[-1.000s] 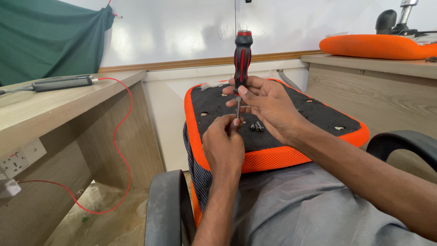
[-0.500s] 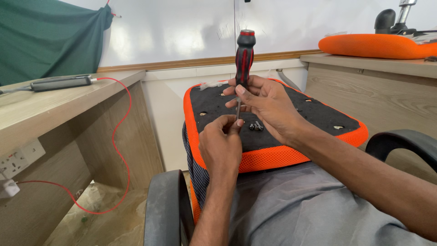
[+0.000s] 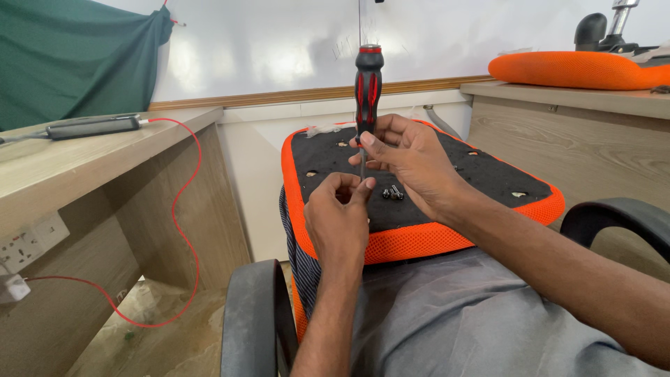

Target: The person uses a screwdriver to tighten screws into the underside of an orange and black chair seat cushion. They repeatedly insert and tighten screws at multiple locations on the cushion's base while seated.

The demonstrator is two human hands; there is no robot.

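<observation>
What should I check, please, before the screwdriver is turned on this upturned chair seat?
1. Right hand grips the screwdriver low on its handle: ok.
2. Screwdriver upright: ok.
3. Left hand fingertips steady the shaft near its tip: ok.
4. Tip seated in a screw: cannot tell, fingers hide it.
5. Spare screws lying loose on the seat underside, within reach: ok.
6. Seat resting steadily on the lap: cannot tell.
</observation>
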